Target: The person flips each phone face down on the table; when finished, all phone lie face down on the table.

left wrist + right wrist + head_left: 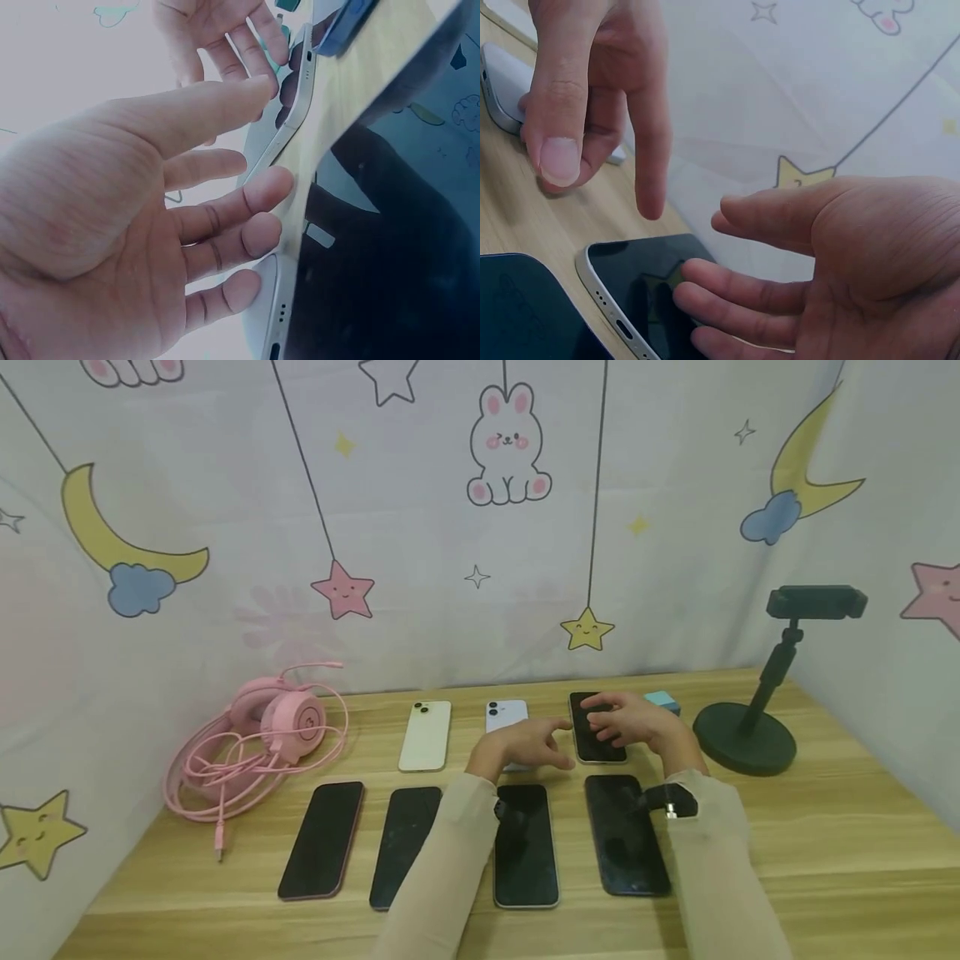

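Note:
My right hand (637, 722) hovers over a phone (597, 745) lying screen up at the right of the back row. Its fingers are loosely bent with nothing between them; in the right wrist view the fingertips hang close over the dark screen (641, 274). To its left, my left hand (528, 745) reaches across the lower part of a pale lavender phone (506, 712), which lies camera side up. The left wrist view shows that palm (82, 202) bare, thumb and fingers relaxed, several fingertips near the pale phone's edge (281, 300).
A cream phone (425, 737) lies back up at the left of the back row. Several dark-screened phones (321, 841) form a front row, partly under my forearms. Pink headphones (277, 727) with a coiled cable sit left; a black stand (750, 735) and a small blue box (663, 701) stand right.

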`<action>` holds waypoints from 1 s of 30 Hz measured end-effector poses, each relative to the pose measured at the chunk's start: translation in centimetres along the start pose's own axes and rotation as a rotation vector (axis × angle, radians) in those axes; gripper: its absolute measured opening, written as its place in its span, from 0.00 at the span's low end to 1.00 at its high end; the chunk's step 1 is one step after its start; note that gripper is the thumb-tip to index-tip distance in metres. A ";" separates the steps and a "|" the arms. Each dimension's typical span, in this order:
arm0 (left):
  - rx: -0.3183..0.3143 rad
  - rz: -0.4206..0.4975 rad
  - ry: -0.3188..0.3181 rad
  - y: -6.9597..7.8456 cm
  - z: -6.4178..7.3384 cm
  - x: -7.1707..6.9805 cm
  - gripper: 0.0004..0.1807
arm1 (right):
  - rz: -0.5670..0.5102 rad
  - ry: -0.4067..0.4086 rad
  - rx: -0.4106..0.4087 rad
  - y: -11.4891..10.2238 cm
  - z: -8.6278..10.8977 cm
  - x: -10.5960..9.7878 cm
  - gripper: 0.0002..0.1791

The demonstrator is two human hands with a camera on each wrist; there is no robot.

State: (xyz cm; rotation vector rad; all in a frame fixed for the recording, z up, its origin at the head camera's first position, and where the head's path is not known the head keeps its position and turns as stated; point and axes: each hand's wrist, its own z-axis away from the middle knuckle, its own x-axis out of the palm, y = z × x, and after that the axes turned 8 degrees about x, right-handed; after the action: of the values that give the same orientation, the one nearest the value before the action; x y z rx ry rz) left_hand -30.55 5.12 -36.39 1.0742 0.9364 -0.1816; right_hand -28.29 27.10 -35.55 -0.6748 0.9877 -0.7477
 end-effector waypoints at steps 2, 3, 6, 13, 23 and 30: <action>0.008 0.004 0.003 0.1 -0.1 0.0 0.39 | 0.007 0.004 0.009 -0.2 0.2 -0.1 0.28; 0.013 0.004 0.003 0.1 -0.1 0.0 0.39 | 0.011 0.007 0.013 -0.2 0.4 -0.2 0.28; 0.036 -0.007 0.008 0.3 -0.4 0.1 0.40 | 0.021 0.022 0.029 -0.3 0.8 -0.5 0.29; 0.027 -0.034 0.027 0.4 -0.9 0.8 0.41 | 0.005 0.073 0.052 0.5 1.2 -0.8 0.28; 0.035 -0.044 0.037 0.9 -1.2 1.0 0.42 | 0.000 0.108 0.101 0.5 0.9 -0.7 0.27; 0.039 -0.120 0.049 0.9 -1.4 1.1 0.41 | 0.018 0.126 0.093 0.6 0.8 -0.7 0.28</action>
State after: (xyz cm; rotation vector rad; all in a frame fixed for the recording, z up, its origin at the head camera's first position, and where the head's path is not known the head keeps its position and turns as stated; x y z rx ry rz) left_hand -30.20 7.06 -36.80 1.0632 1.0464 -0.2746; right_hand -27.68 28.08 -35.38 -0.5424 1.0653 -0.8232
